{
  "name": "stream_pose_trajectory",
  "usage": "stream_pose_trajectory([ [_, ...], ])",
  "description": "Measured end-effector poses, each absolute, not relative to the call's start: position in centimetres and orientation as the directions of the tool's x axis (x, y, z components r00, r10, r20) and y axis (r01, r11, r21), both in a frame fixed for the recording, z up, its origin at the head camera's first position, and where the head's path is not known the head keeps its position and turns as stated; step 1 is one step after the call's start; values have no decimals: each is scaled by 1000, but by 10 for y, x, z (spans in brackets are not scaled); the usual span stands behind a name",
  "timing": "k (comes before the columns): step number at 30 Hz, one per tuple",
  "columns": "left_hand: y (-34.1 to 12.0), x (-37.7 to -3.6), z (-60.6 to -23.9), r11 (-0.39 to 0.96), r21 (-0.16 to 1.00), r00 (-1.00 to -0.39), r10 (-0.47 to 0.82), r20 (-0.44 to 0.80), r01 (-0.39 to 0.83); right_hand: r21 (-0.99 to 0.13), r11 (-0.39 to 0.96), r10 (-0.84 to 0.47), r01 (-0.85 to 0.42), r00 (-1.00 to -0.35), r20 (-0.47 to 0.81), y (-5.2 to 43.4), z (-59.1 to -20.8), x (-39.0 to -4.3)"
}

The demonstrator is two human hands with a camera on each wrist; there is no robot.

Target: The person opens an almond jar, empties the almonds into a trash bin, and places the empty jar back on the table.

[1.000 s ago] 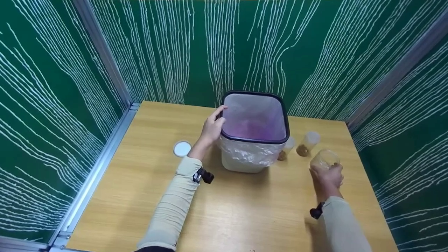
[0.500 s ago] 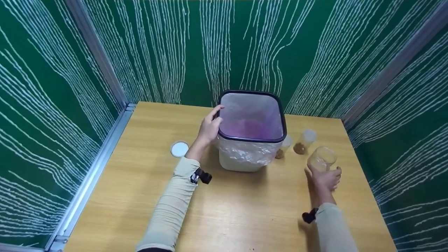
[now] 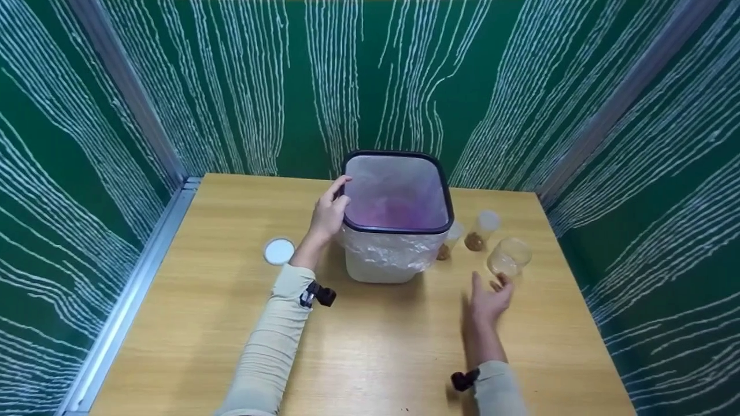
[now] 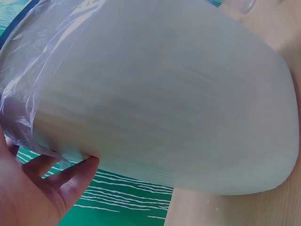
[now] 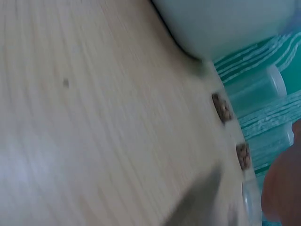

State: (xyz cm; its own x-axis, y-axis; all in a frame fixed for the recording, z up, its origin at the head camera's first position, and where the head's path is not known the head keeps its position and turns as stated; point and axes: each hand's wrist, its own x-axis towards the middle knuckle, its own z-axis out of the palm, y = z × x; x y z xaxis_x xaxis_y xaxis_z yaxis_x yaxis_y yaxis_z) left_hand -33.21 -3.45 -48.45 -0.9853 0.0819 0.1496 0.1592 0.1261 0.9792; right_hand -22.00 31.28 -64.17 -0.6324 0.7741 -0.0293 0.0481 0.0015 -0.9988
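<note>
A pale bin with a black rim and a clear plastic liner stands at the middle of the wooden table. My left hand grips the rim's left edge, fingers over the top. In the left wrist view that left hand lies against the bin's wall below the liner's edge. My right hand hovers open with fingers spread, just in front of a clear lidless jar standing on the table. It holds nothing.
Two small lidded jars with brown contents stand right of the bin; the blurred right wrist view shows those jars too. A white round lid lies left of the bin. Green walls close three sides.
My right hand has let go of the clear jar and drawn back toward me and left, opening. The jar now stands alone. The left hand stays on the bin's rim.
</note>
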Motion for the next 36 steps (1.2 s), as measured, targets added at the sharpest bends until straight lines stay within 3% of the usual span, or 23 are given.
stream_pose_trajectory([
  [9, -38, -336, -481, 143, 978, -985, 100, 138, 152, -989, 131, 739, -63, -659, 139, 289, -643, -252],
  [22, -36, -333, -486, 152, 973, -983, 80, 164, 175, -953, 290, 566, 89, -819, 95, 298, -671, -287],
  [36, -36, -333, -489, 123, 979, -982, 112, 152, 165, -920, 367, 436, 137, -899, 40, 305, -674, -306],
])
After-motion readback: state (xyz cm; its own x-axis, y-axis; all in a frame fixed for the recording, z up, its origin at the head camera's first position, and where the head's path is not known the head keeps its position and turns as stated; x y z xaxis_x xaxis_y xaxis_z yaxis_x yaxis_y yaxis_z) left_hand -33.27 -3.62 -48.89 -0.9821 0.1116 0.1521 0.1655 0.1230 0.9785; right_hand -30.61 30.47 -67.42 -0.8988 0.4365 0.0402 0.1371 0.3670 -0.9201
